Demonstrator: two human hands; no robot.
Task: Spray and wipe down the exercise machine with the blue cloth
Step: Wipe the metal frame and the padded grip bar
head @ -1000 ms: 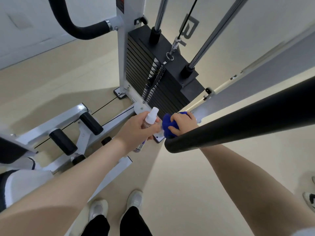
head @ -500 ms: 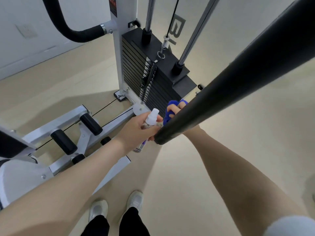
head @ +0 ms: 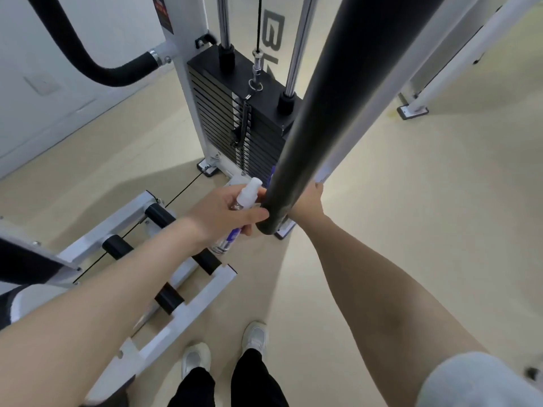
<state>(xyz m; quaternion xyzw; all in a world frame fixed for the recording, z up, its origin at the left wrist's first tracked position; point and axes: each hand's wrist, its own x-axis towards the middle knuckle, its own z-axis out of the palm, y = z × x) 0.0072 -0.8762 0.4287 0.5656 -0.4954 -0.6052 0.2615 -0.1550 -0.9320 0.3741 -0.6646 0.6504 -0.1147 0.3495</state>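
The exercise machine (head: 188,92) has a white metal frame and a stack of flat black weight plates (head: 258,133). A long black padded bar (head: 317,98) crosses in front, smooth and round. The right hand (head: 307,202) is mostly hidden behind its end, so its grip cannot be told. Only a small blue edge of the cloth (head: 273,171) shows beside the bar. The left hand (head: 226,212) holds with curled fingers a clear plastic spray bottle (head: 239,212) with a white cap.

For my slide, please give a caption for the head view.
Left hand holds spray bottle beside black padded bar; right hand behind it.
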